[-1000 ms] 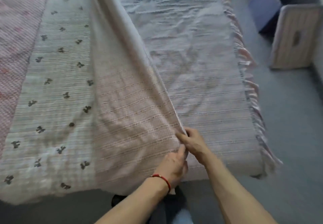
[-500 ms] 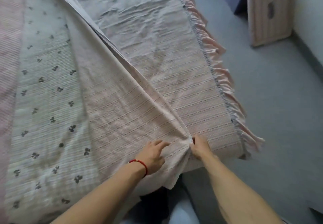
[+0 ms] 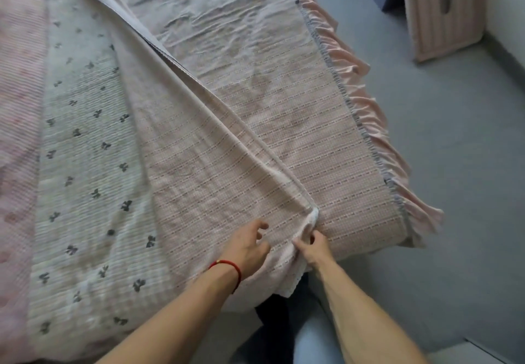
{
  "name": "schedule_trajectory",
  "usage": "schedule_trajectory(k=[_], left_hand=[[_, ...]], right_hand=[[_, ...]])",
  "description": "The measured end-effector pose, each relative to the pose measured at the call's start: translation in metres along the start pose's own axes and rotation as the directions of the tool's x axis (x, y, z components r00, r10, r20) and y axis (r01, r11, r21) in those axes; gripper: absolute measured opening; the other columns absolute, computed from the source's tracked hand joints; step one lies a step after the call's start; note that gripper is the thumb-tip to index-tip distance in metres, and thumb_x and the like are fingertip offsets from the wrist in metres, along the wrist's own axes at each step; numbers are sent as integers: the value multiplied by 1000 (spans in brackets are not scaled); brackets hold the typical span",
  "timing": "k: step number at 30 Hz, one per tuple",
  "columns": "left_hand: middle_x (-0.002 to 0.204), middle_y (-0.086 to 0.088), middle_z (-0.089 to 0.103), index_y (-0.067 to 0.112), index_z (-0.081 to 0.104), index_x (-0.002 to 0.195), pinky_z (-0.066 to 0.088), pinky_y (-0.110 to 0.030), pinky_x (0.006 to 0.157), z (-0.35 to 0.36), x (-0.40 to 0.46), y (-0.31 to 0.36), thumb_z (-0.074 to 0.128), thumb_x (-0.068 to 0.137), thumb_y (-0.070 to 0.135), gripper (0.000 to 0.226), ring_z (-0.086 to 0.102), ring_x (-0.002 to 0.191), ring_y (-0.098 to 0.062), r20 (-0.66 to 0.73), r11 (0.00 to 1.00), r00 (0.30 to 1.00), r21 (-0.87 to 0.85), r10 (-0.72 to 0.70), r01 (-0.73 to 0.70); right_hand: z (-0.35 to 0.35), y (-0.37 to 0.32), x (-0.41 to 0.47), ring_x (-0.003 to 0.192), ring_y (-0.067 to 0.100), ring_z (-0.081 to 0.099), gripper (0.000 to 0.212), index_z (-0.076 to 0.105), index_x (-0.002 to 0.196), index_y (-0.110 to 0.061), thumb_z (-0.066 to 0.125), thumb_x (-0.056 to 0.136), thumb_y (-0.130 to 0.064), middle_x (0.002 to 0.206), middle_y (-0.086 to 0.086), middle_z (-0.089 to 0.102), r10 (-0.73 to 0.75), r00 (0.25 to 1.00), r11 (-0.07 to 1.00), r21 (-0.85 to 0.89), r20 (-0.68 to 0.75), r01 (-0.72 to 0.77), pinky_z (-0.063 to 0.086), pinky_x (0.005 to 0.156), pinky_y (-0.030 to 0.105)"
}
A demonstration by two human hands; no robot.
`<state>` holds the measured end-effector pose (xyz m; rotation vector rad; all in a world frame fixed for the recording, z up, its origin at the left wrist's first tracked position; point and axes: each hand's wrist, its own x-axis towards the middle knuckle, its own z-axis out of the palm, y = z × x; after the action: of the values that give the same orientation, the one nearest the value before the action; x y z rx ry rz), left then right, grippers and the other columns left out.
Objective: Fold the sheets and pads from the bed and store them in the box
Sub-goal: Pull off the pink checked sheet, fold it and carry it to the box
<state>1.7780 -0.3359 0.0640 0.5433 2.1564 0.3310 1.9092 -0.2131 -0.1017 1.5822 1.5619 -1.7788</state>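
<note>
Our left hand has released the sheet and now hovers with fingers loose; our right hand pinches its folded edge at the bed's foot. We judge the first fold set, ready for smoothing.

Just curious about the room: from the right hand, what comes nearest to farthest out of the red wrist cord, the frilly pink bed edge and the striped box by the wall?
1. Red wrist cord, left.
2. Frilly pink bed edge, right.
3. Striped box, top right corner.
</note>
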Motion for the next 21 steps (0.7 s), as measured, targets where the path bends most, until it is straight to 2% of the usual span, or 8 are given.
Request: schedule_trajectory(k=[2,5,8,10,13,15,17,21], left_hand=[[131,1,61,28,51,140,52,-26,87,7,-4,-6,54,100,27,41,61,109,-13,0,1000,1000,-4,-8,8],[126,1,61,26,51,140,50,-24,87,10,-19,-12,54,100,23,41,60,106,-12,35,1000,999,13,-20,20],[104,9,63,23,53,138,54,-25,83,6,-38,-9,53,99,18,39,63,93,-8,67,1000,997,-1,-28,28],[99,11,64,23,53,138,53,-24,82,0,-48,-1,53,98,19,40,63,88,-6,91,1000,996,9,-24,23],[111,3,68,22,51,141,52,-28,89,-14,-53,24,52,98,20,43,65,97,-14,112,1000,994,10,9,-10],[113,1,68,21,52,140,53,-31,91,-22,-54,44,54,97,22,43,65,99,-17,82,999,995,-17,50,-49],[114,2,67,22,53,138,54,-32,93,-26,-57,67,55,98,23,40,65,100,-16,45,992,994,-82,101,-97],[116,1,65,24,58,131,55,-26,86,-32,-63,123,54,99,17,34,63,100,-12,-126,941,972,-254,199,-225]], right_hand=[[0,3,-2,108,29,67,57,67,117,-6,79,83,-50,113,9,68,-27,999,994,-100,43,31,58,88,41],[-21,17,-29,105,25,70,35,70,114,-15,77,90,-39,101,-1,72,-78,993,993,-83,84,85,55,80,29],[-54,42,-57,113,24,65,42,67,120,-22,75,89,-48,116,0,70,-75,997,954,-292,-2,71,51,93,34],[-77,42,-67,107,24,64,29,61,106,-25,74,86,-42,116,3,68,-15,1000,873,-487,-1,12,53,95,38],[-109,25,-101,82,20,73,11,57,83,-23,65,84,-31,93,4,73,150,986,708,-704,69,-59,57,72,31],[-133,17,-125,64,15,71,18,56,74,-22,62,85,-35,72,1,70,158,985,710,-701,63,-69,49,55,23],[-157,15,-143,60,16,66,24,53,72,-21,62,92,-31,67,1,65,83,996,778,-627,45,-37,45,48,23],[-205,-24,-177,58,15,63,13,61,81,-11,63,94,-11,67,6,68,-170,984,898,-420,-50,134,54,64,38]])
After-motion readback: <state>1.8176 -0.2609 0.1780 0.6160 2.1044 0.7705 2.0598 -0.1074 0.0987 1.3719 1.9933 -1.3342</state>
